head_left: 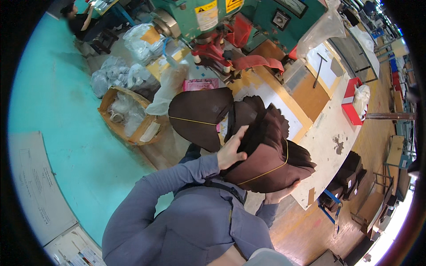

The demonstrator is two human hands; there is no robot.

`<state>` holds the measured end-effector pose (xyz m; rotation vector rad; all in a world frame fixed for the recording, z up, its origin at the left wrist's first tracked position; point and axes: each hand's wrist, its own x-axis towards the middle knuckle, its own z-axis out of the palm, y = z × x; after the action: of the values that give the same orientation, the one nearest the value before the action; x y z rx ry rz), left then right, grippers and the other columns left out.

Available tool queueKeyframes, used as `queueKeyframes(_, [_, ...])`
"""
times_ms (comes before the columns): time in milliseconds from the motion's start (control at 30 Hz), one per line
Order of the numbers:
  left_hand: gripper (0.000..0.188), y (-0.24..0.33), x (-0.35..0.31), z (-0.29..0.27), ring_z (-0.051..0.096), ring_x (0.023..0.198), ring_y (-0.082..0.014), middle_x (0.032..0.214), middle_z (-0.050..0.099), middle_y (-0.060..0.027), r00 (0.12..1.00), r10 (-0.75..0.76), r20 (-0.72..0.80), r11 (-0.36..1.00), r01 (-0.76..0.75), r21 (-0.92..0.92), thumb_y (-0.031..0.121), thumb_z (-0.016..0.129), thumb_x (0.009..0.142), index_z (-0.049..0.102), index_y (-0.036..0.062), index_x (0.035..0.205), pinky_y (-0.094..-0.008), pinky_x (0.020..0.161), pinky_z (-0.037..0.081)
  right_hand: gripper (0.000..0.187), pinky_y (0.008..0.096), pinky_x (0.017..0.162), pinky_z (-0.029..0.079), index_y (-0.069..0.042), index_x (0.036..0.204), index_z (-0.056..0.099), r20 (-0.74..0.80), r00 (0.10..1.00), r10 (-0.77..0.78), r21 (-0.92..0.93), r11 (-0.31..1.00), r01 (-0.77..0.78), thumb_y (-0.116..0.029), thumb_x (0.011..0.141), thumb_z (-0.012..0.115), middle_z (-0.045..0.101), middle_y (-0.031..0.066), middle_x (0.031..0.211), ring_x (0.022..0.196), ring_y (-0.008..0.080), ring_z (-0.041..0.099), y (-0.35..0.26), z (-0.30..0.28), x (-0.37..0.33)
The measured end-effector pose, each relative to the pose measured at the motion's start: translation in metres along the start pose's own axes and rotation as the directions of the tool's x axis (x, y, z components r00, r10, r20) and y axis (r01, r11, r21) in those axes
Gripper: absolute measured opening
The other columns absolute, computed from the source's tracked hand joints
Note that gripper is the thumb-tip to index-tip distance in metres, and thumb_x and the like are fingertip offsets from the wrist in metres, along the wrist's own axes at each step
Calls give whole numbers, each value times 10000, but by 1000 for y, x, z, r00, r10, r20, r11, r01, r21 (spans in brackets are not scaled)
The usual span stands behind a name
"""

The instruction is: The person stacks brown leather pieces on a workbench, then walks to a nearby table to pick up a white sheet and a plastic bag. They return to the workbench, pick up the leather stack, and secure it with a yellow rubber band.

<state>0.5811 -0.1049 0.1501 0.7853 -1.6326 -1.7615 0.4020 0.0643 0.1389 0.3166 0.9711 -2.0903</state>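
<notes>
A thick bundle of dark brown, curved flat pieces [266,162], tied round with a yellow band, is between my two hands at the near edge of the worktable. My left hand [231,150] grips its left side, thumb toward me and fingers reaching over the pieces. From below, my right hand [284,192] supports the bundle's near right side, its fingers partly hidden. The bundle's pieces fan out at the far and right ends. Just left of it lies a second banded bundle of brown pieces [199,113], with more loose-edged brown pieces [248,111] behind.
A green machine [191,20] with red fittings stands over the far side of the worktable [330,142]. A carton of plastic bags [148,117] is at left. On the right are a red box [353,102], a black hammer-shaped tool [319,71] and brown stacks [350,175]. Someone sits far left.
</notes>
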Motion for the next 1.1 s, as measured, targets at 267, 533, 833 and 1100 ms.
queueKeyframes(267, [919, -8, -33, -132, 295, 1318, -208, 1440, 322, -136, 962, -270, -39, 952, 261, -159, 589, 533, 834, 219, -49, 1416, -306, 1087, 198, 907, 522, 1078, 309, -96, 1383, 378, 421, 906, 33, -127, 992, 23, -617, 702, 675, 419, 131, 1381, 1283, 359, 371, 51, 47, -60])
queueKeyframes(533, [823, -48, -134, -300, 346, 1262, -196, 1379, 380, -123, 687, -615, -387, 785, 579, -219, 550, 523, 858, 284, -39, 1380, -300, 1049, 242, 937, 529, 1068, 284, -85, 1367, 329, 648, 741, 174, -321, 945, 58, -513, 642, 739, 363, 175, 1396, 1291, 383, 338, 104, 109, -110])
queueKeyframes(833, [719, -37, -141, -433, 403, 1198, -183, 1310, 446, -109, 579, -527, -622, 748, 664, -16, 507, 512, 884, 358, -28, 1339, -294, 1006, 290, 997, 538, 1057, 256, -71, 1348, 274, 788, 599, 141, -386, 872, 302, -397, 574, 811, 300, 224, 1414, 1301, 410, 301, 176, 143, -125])
queueKeyframes(1100, [632, -82, -197, -332, 454, 1142, -172, 1249, 504, -96, 530, -672, -517, 666, 738, -109, 468, 503, 907, 423, -18, 1303, -288, 968, 333, 1068, 549, 1043, 227, -60, 1321, 219, 884, 450, 130, -389, 738, 551, -269, 506, 876, 241, 278, 1423, 1311, 438, 260, 185, 188, -126])
